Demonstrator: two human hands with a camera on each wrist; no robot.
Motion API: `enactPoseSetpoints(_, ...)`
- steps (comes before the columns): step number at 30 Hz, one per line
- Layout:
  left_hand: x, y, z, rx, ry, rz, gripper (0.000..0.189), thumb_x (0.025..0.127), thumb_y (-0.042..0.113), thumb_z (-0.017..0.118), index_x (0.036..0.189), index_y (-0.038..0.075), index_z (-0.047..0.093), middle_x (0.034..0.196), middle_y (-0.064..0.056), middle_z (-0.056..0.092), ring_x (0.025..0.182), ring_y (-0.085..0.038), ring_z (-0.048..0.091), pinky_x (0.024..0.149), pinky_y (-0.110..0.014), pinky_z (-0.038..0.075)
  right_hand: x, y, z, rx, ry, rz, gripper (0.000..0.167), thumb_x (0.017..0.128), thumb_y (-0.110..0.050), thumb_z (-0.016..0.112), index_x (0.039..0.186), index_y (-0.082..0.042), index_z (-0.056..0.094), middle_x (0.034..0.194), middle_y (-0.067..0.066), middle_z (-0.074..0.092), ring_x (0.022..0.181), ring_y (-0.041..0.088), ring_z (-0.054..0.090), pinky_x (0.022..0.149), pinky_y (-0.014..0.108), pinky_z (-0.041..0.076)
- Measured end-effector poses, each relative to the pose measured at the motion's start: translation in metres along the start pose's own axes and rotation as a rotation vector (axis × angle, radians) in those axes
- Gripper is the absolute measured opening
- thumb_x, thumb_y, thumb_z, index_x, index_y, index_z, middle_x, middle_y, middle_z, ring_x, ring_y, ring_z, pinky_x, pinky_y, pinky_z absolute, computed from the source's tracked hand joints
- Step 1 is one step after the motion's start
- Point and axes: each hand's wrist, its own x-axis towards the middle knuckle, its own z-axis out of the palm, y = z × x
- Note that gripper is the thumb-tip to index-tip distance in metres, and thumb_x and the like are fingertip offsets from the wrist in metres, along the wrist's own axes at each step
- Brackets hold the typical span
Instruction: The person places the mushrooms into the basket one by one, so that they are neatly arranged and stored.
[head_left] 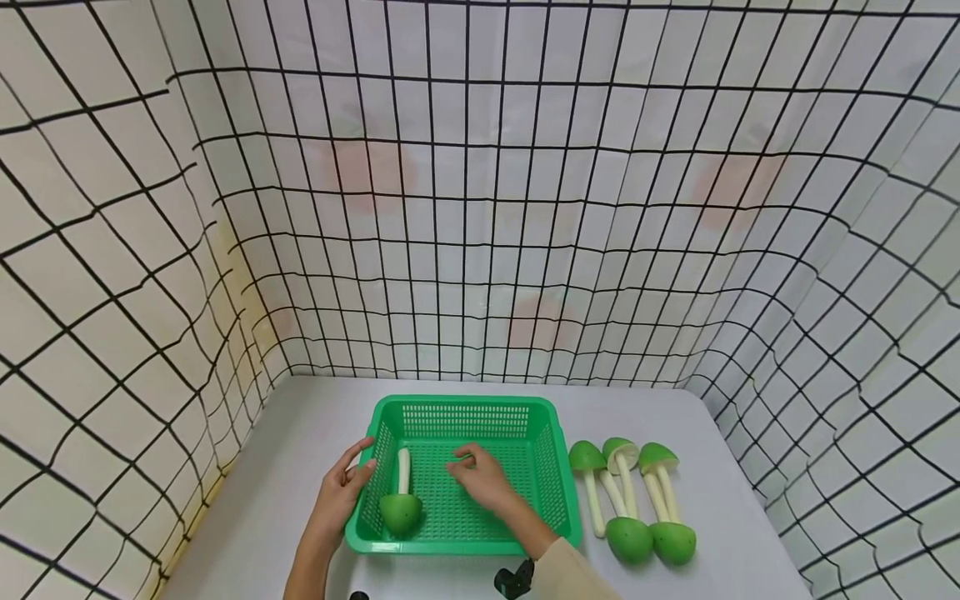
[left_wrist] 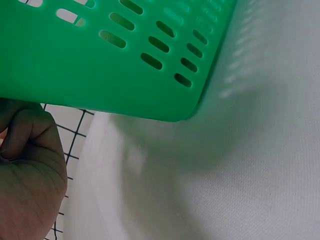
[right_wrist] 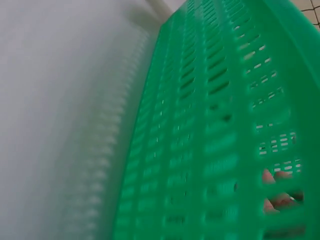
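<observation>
A green plastic basket (head_left: 468, 547) with slotted walls stands on the white table. Inside it, toward the left, lies a toy mushroom (head_left: 401, 514) with a green cap and pale stem, the stem pointing away from me. My left hand (head_left: 335, 500) holds the basket's left rim, thumb and fingers at the edge; the left wrist view shows its curled fingers (left_wrist: 37, 125) against the rim. Over the basket's middle hovers my right hand (head_left: 483, 482), fingers loosely bent with nothing in them. Through the slots in the right wrist view, only bits of its fingers (right_wrist: 280, 200) show.
Several more green-capped mushrooms (head_left: 630, 540) lie in a group on the table, just right of the basket. Black wire mesh (head_left: 480, 200) encloses the back and both sides of the table (head_left: 300, 417). A small black device (head_left: 514, 579) sits by the right wrist.
</observation>
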Motion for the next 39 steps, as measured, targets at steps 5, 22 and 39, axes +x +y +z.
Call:
enactPoseSetpoints(5, -0.004, 0.0, -0.004, 0.001, 0.01, -0.009, 0.049, 0.102, 0.031, 0.065, 0.149, 0.03, 0.051, 0.091, -0.007, 0.066, 0.073, -0.017, 0.065, 0.065, -0.032, 0.059, -0.003, 0.004, -0.006, -0.045, 0.0, -0.012, 0.043, 0.102, -0.028, 0.064, 0.133, 0.002, 0.058, 0.113, 0.014, 0.069, 0.09, 0.019, 0.066, 0.071, 0.034, 0.052)
enactPoseSetpoints(22, -0.002, 0.0, -0.001, -0.013, -0.003, -0.008, 0.046, 0.105, 0.027, 0.062, 0.149, 0.03, 0.051, 0.101, -0.012, 0.071, 0.08, -0.023, 0.07, 0.068, -0.035, 0.061, -0.02, 0.009, -0.039, -0.071, 0.012, -0.053, 0.04, 0.103, -0.028, 0.062, 0.135, -0.002, 0.058, 0.121, 0.015, 0.065, 0.108, 0.031, 0.065, 0.078, 0.04, 0.055)
enactPoseSetpoints(39, 0.001, 0.001, 0.0, 0.011, -0.006, -0.024, 0.051, 0.104, 0.031, 0.063, 0.152, 0.029, 0.047, 0.099, -0.009, 0.07, 0.081, -0.021, 0.069, 0.068, -0.034, 0.061, -0.043, -0.003, -0.087, -0.037, 0.056, -0.082, 0.037, 0.104, -0.025, 0.062, 0.136, -0.006, 0.058, 0.124, 0.011, 0.064, 0.111, 0.026, 0.061, 0.082, 0.034, 0.054)
